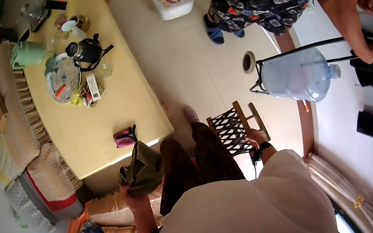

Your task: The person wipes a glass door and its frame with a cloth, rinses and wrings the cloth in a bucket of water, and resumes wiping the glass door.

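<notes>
My left hand [135,200] is closed on a crumpled olive-green cloth item [145,169], perhaps a hat; its exact kind is unclear. The cloth is just off the near end of the yellow table [96,136]. On my right side, my right hand [256,139] grips the wooden bar of a folding stool [229,131] with a dark woven strap seat. The stool hangs tilted beside my right leg. Close to the table's near edge lies a small maroon pouch [125,137].
Another person's hand [367,51] is at the handle of a frame carrying a large blue water bottle [294,76]. A white box [172,0] stands on the floor. The table bears a black thermos [81,50], a tray and a green jug [28,54]. Cushioned seating lines the left.
</notes>
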